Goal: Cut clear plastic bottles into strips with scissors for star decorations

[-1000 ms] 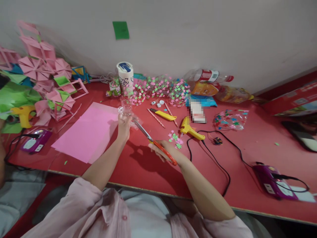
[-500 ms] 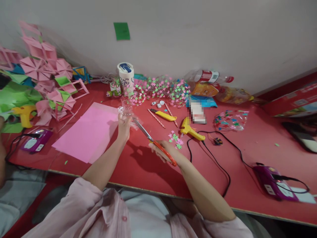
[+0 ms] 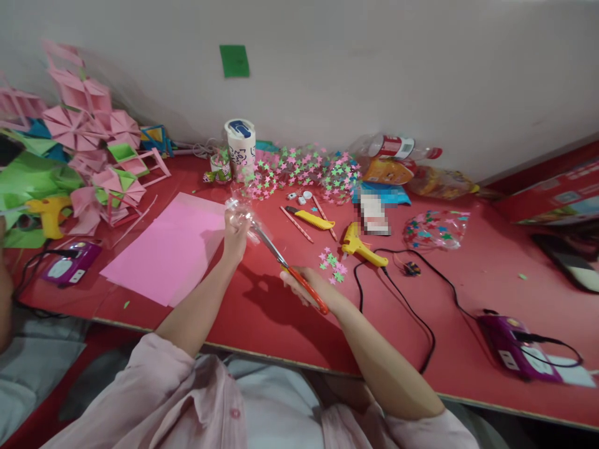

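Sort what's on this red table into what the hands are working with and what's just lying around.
In use:
left hand holding a clear plastic piece
right hand holding orange-handled scissors, blades at the plastic

Lying about:
pink paper sheet
yellow glue gun
yellow utility knife
loose paper stars
purple power strip

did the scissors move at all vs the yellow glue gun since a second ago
No. The scissors keep the same gap to the yellow glue gun; the whole view shifts slightly, so the camera moved.
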Demonstrator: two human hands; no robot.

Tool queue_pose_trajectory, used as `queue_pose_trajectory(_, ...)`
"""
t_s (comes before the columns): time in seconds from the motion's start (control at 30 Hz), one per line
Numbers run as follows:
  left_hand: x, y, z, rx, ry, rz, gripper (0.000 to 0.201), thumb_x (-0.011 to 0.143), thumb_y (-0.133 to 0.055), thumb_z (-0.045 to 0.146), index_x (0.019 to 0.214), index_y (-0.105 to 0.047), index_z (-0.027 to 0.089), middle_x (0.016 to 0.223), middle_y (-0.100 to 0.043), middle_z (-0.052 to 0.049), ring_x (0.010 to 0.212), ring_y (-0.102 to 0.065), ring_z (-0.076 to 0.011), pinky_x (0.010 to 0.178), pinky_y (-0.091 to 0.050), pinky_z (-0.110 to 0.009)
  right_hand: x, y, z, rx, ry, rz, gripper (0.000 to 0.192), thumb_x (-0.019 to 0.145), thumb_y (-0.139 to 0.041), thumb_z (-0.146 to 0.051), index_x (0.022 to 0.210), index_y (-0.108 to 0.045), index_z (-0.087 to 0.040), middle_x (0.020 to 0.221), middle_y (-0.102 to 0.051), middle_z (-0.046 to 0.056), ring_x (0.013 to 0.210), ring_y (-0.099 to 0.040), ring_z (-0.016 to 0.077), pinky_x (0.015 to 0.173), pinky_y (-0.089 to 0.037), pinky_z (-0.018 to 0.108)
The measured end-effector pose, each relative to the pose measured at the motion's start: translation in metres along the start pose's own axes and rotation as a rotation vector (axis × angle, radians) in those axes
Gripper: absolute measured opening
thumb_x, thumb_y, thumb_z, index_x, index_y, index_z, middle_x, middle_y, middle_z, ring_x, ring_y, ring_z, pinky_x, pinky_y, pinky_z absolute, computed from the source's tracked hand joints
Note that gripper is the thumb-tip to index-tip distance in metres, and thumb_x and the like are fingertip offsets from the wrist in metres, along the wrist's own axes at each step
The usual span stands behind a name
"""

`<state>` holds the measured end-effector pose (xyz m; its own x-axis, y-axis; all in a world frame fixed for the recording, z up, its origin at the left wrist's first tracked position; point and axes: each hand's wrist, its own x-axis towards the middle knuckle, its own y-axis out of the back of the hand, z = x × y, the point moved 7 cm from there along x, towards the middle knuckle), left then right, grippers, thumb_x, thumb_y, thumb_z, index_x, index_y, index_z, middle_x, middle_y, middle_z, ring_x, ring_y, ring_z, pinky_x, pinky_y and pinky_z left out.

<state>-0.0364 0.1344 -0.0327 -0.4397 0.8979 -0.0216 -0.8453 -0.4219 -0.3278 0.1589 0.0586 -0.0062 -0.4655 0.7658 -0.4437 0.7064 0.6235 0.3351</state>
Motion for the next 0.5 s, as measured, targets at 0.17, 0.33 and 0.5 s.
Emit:
queue_pose_trajectory(0.17,-0.0034,-0.0053,0.0045,-0.001,-0.101,-0.016,0.034,0.071,-0.065,0.019,0.103,-0.055,0.027,0.090,-0.062,0.001,0.079,-0.062,-0.0127,0.075,-0.049,-0.026,-0.0003,-0.0028,-0.0014,0.043,-0.010,-0.004,0.049,0.079,-0.050,-0.069,0.069,-0.045,-0.021,0.044,-0.037,-0.009,0.034,-0.039,0.0074,0.039,-0.032,0.022)
queue_pose_trajectory(0.33,-0.0016,-0.0049,0.0039,0.003,-0.120,-0.034,0.028,0.072,-0.064,0.019,0.099,-0.055,0.025,0.090,-0.061,0.001,0.079,-0.062,-0.0125,0.077,-0.049,-0.026,0.0009,-0.0036,0.0008,0.048,-0.061,0.030,0.050,0.077,-0.052,-0.069,0.066,-0.044,-0.021,0.042,-0.038,-0.009,0.029,-0.035,0.0066,0.034,-0.027,0.021)
queue_pose_trajectory(0.5,-0.0016,-0.0084,0.0087,-0.022,-0.138,-0.071,0.027,0.073,-0.063,0.020,0.098,-0.055,0.025,0.089,-0.059,0.002,0.075,-0.062,-0.0111,0.076,-0.049,-0.026,-0.0015,-0.0037,-0.0006,0.010,-0.073,0.049,0.049,0.077,-0.054,-0.067,0.065,-0.043,-0.021,0.039,-0.037,-0.009,0.028,-0.038,0.0078,0.033,-0.028,0.020)
